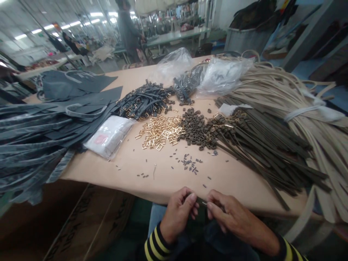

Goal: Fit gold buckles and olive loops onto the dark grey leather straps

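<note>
At the table's front edge, my left hand point(181, 210) is closed, thumb against fingers, on a dark strap piece that is mostly hidden. Just right of it, my right hand point(227, 212) pinches something small with a metallic glint. A narrow gap separates the two hands. Beyond them, small dark metal pieces point(190, 164) lie scattered on the brown-covered table point(130, 174). Farther back are a heap of gold buckles point(163, 132) and, touching it on the right, a pile of dark olive loops point(194, 125).
Olive straps point(269, 141) and beige straps point(288, 90) cover the right side. Blue-grey pieces point(32, 134) fill the left, beside a white plastic packet point(108, 136). Dark buckled straps point(145, 99) and clear bags point(223, 74) lie farther back. A person point(129, 32) stands beyond.
</note>
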`<action>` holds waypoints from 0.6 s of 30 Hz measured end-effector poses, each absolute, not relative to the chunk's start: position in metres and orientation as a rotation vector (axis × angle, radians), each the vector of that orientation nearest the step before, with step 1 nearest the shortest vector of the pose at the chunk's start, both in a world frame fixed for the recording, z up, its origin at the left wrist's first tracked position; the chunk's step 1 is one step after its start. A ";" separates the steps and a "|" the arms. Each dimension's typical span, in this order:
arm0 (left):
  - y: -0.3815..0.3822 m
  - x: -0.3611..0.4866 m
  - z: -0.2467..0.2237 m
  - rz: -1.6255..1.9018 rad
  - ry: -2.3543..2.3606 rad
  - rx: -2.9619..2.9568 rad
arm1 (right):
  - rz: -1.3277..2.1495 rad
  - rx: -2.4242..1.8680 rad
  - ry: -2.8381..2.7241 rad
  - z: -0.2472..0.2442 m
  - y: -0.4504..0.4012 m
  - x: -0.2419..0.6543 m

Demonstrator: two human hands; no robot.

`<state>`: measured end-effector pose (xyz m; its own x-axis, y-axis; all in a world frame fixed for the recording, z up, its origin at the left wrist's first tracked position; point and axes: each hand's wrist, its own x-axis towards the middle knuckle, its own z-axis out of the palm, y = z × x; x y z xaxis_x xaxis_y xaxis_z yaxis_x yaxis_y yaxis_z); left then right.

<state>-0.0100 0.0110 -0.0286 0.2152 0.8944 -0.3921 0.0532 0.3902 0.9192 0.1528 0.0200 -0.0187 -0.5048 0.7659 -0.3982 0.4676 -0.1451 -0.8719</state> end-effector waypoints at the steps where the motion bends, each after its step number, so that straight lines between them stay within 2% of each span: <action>1: 0.020 -0.016 -0.026 0.733 1.232 1.094 | 1.705 -1.419 -1.850 -0.019 0.024 0.154; 5: 0.077 -0.053 -0.017 0.907 1.687 1.700 | 1.611 -1.434 -1.741 -0.026 0.039 0.158; 7: 0.109 -0.071 -0.016 0.934 1.783 1.753 | 1.623 -1.408 -1.681 -0.030 0.044 0.160; 12: 0.157 -0.089 -0.019 0.845 1.814 1.767 | 1.700 -1.399 -1.606 -0.032 0.046 0.160; 18: 0.156 -0.085 -0.014 0.819 1.704 1.647 | 1.706 -1.374 -1.594 -0.033 0.047 0.161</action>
